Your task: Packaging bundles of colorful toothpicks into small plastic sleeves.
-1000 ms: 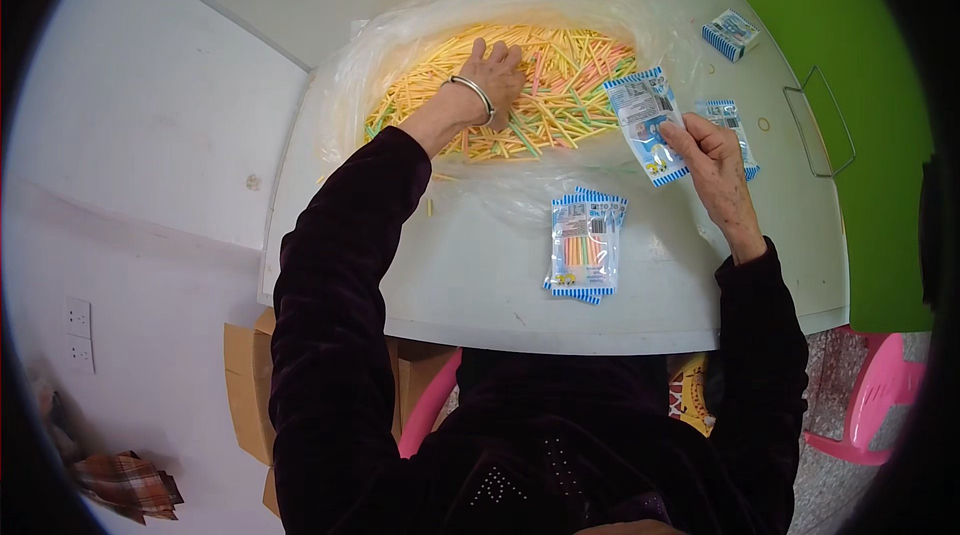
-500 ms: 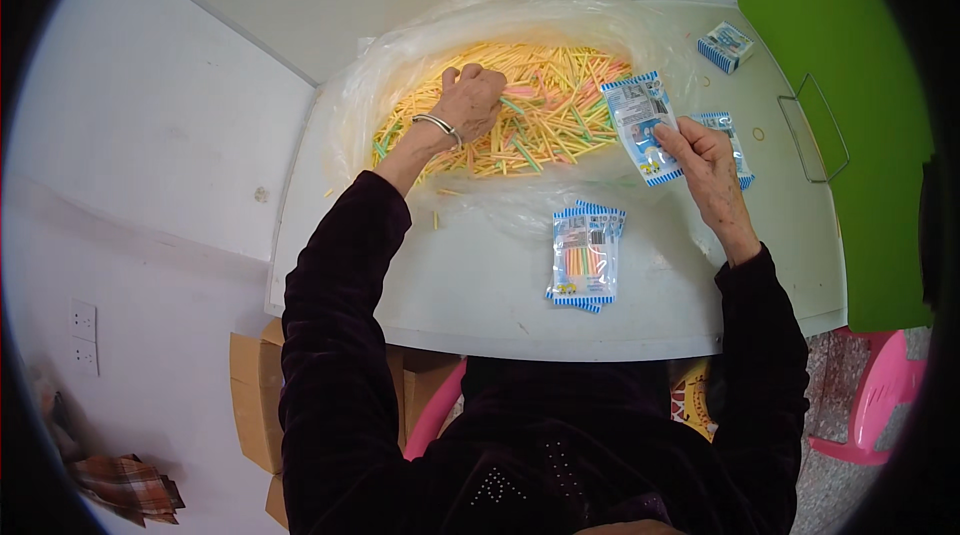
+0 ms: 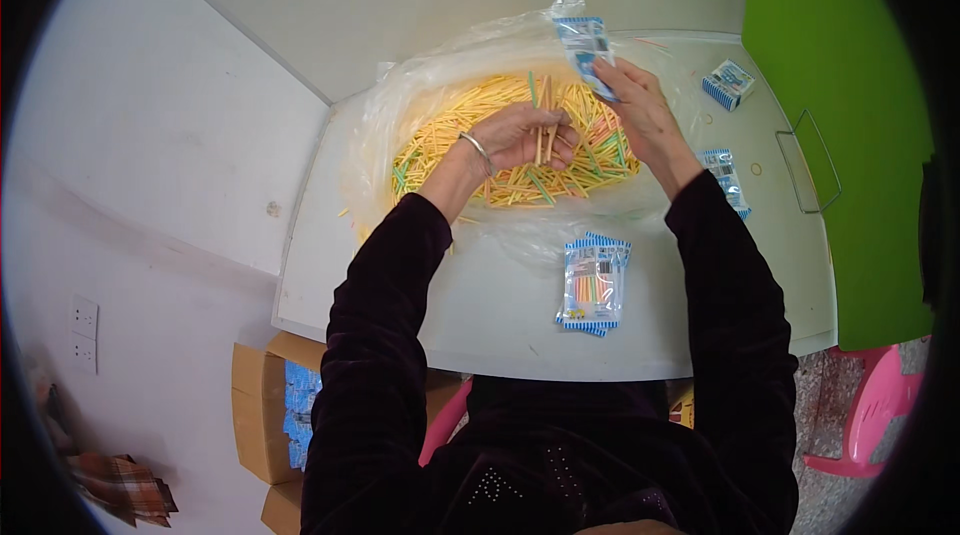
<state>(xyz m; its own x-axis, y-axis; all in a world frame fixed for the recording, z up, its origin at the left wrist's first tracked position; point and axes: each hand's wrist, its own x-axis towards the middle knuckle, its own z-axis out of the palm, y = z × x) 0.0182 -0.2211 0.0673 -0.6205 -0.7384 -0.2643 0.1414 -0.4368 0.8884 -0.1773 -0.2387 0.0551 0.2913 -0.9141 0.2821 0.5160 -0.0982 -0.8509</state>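
Observation:
A large clear plastic bag lies open on the table, full of thin yellow, pink and green sticks. Above this heap my left hand is closed round a few upright sticks, its palm partly turned up. To its right, my right hand pinches a blue-and-white packet by its lower part, over the bag's far right side. Whether the packet holds anything is not clear. Nearer me lies a small stack of similar packets, with coloured sticks showing through the top one's window.
On the right of the white table are a bundle of packets, another packet and a wire handle near the green panel. An open cardboard box with blue packets stands below left. A pink chair is at the lower right.
My left hand has risen out of the heap with a few sticks in its fingers. My right hand has carried the packet left and farther away, closer to the left hand. The view has shifted slightly.

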